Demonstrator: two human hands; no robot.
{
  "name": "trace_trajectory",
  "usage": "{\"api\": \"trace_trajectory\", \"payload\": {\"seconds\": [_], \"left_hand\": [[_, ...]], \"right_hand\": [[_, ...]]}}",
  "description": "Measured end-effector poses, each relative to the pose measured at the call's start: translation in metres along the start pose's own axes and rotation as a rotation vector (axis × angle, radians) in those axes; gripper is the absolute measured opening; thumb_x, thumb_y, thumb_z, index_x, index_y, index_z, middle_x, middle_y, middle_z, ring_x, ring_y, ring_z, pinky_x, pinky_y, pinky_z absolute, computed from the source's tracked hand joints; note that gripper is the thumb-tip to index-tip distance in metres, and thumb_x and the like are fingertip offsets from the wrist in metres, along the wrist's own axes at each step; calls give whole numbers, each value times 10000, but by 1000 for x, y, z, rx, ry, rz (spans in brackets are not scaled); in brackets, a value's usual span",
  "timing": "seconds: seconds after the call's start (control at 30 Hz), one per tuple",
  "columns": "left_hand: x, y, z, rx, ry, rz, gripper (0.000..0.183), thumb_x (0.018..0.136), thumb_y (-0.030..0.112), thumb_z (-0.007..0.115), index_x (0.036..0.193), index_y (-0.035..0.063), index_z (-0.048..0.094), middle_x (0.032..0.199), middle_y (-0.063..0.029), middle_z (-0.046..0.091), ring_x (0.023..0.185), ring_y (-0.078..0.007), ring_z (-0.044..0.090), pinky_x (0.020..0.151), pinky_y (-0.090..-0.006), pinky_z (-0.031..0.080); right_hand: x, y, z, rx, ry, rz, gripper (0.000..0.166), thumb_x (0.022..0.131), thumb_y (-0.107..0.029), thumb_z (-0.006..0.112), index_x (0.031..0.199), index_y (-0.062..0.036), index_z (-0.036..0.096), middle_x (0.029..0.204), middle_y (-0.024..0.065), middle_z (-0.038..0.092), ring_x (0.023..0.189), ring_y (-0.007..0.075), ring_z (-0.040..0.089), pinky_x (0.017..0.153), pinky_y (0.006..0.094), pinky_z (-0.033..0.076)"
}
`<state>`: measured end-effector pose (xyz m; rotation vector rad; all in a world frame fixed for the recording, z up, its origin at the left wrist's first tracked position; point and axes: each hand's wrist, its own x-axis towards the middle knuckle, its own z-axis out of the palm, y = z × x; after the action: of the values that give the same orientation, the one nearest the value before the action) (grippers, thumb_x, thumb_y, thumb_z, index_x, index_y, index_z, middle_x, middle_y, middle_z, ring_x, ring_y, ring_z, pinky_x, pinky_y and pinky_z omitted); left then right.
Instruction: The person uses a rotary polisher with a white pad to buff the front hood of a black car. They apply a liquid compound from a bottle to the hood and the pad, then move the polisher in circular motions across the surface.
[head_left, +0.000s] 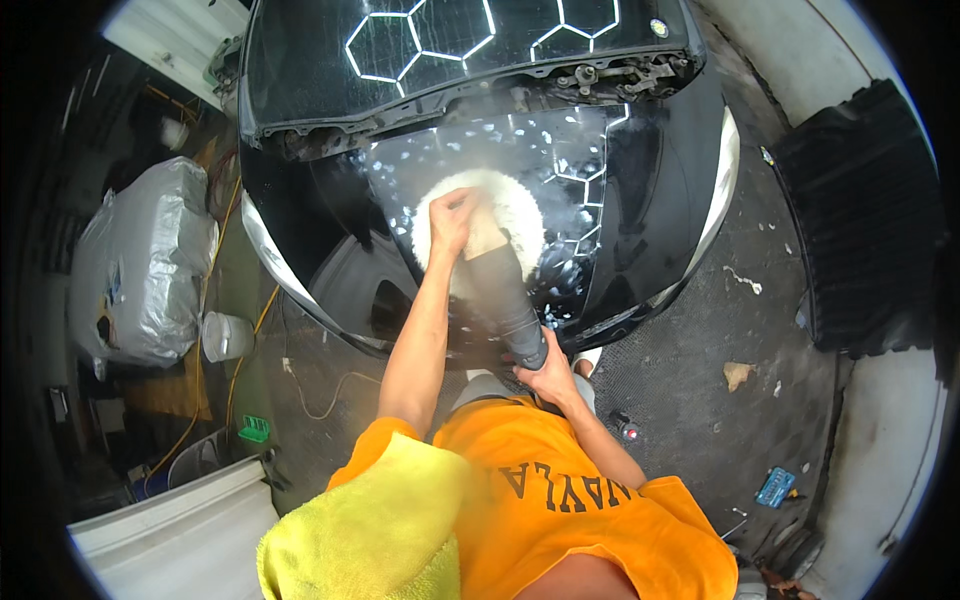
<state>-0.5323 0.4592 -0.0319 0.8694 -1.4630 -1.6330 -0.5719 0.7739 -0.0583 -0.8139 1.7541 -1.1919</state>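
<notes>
A black car's hood (652, 187) fills the middle of the view, with white polishing compound spots (544, 139) spread over its central panel. On it lies the round white wool pad (521, 195) of a rotary polisher (506, 292). My left hand (452, 219) grips the polisher's front end, just above the pad. Its rear end, nearest my body, is held in my right hand (551, 373). The tool's head is pale and partly hidden by my left hand. A yellow microfiber towel (375, 517) hangs over my left shoulder.
Behind the hood, wiper linkage (592, 77) shows below the windshield (300, 67). At left are a silver-covered bulky object (146, 262), a white bucket (227, 337) and a yellow hose (251, 345). A cable (322, 415) crosses the floor. A black corrugated panel (862, 217) and blue case (775, 487) are at right.
</notes>
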Motion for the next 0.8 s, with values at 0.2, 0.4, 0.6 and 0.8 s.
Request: {"api": "trace_trajectory", "payload": {"seconds": [0.2, 0.4, 0.6, 0.8], "left_hand": [[10, 44, 104, 52, -39, -43, 181, 878, 126, 710, 871, -54, 731, 813, -95, 727, 705, -135, 672, 642, -248, 533], [40, 40, 134, 45, -71, -65, 196, 874, 120, 726, 874, -76, 720, 807, -116, 725, 692, -141, 684, 633, -256, 549], [55, 37, 74, 92, -31, 0, 201, 904, 140, 690, 927, -56, 724, 837, -116, 727, 728, -162, 687, 665, -270, 550], [58, 52, -22, 162, 106, -3, 244, 910, 146, 665, 970, -89, 696, 888, -151, 725, 761, -202, 709, 678, -285, 563]], "right_hand": [[5, -13, -53, 19, 108, 16, 732, 669, -86, 785, 1305, -31, 429, 1066, 103, 603, 964, 229, 590, 889, 361, 474], [24, -14, -77, 58, 102, 45, 697, 685, -86, 783, 1288, -21, 439, 1066, 103, 590, 958, 202, 578, 863, 344, 481], [43, -13, -44, 67, 29, -1, 804, 702, -128, 806, 1368, -12, 369, 1129, 145, 593, 1033, 234, 583, 938, 340, 457], [61, -62, -3, -21, -133, 7, 863, 724, -210, 800, 1405, 8, 317, 1235, 249, 592, 1148, 342, 596, 994, 391, 447]]}}
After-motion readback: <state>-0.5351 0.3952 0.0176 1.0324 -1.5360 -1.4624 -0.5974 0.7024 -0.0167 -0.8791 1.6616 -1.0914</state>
